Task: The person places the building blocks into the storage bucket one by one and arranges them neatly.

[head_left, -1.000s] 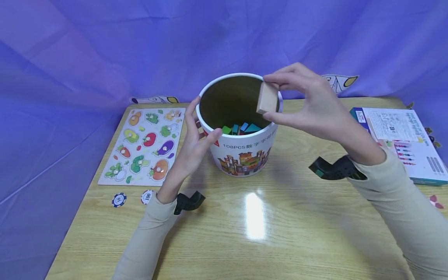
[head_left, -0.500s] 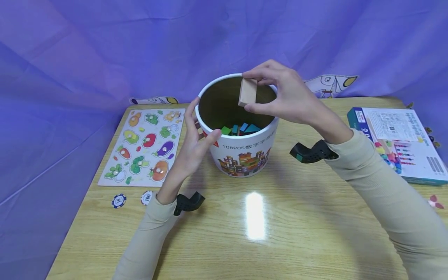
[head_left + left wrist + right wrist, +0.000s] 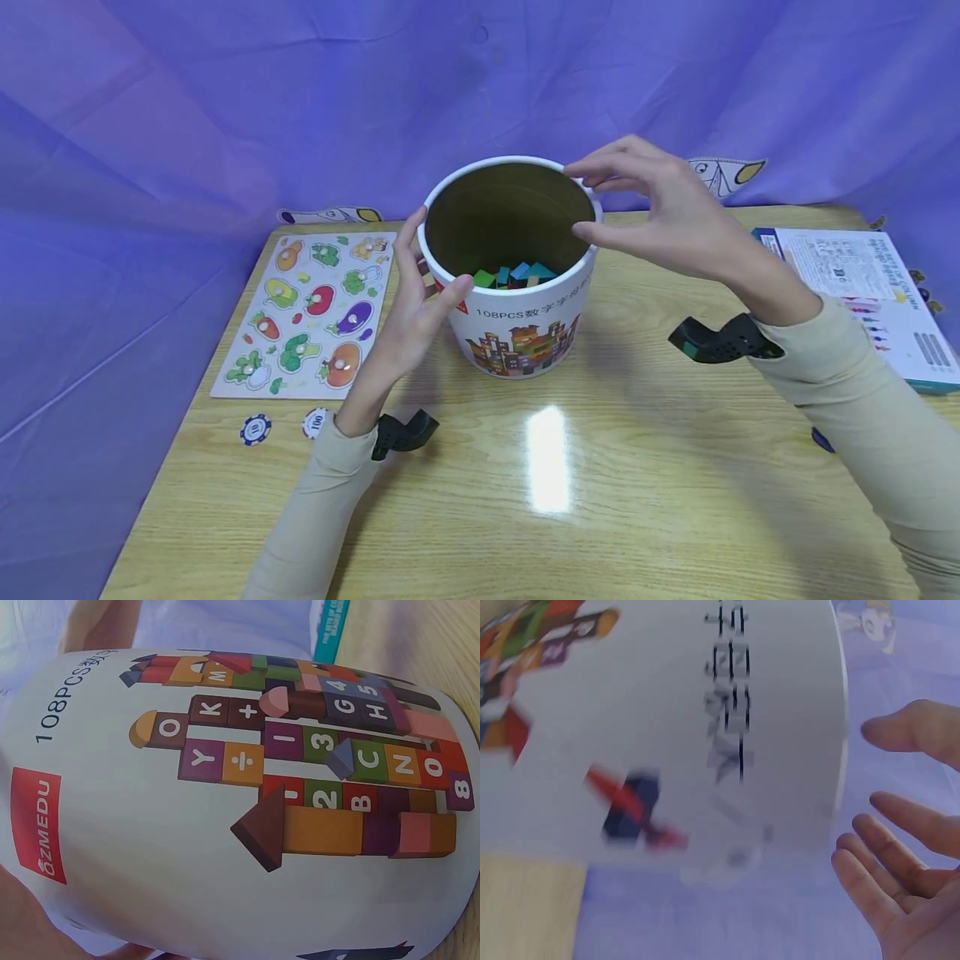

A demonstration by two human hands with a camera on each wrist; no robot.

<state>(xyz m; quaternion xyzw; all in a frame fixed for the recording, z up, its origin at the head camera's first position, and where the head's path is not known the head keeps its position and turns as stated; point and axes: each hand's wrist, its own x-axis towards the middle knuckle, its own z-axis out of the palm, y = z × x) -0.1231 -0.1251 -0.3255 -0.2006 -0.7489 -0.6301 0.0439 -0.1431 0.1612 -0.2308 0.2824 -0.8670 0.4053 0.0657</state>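
Observation:
A white paper bucket (image 3: 517, 342) printed with colourful block buildings stands upright in the head view. My left hand (image 3: 412, 312) holds its left side, the thumb at the front rim and the fingers along the outside. Inside the bucket lie several blocks (image 3: 504, 275), green, blue and teal, with a small wood-coloured block (image 3: 532, 281) among them. My right hand (image 3: 660, 212) is at the right rim, thumb and fingers apart with nothing between them. In the right wrist view the bucket's wall (image 3: 780, 750) stands beside the spread fingers (image 3: 877, 840).
Left of the bucket lies a vegetable puzzle board (image 3: 300, 317), with two poker chips near it, one blue (image 3: 255, 429) and one white (image 3: 314, 422). A flat toy box (image 3: 892, 308) lies at the right, partly behind the right arm. A purple curtain (image 3: 480, 83) hangs behind the wooden table (image 3: 480, 517).
The right hand carried a wood-coloured block left over the bucket and let it go. The hand has since drawn back right to the rim. The left hand stays at the bucket.

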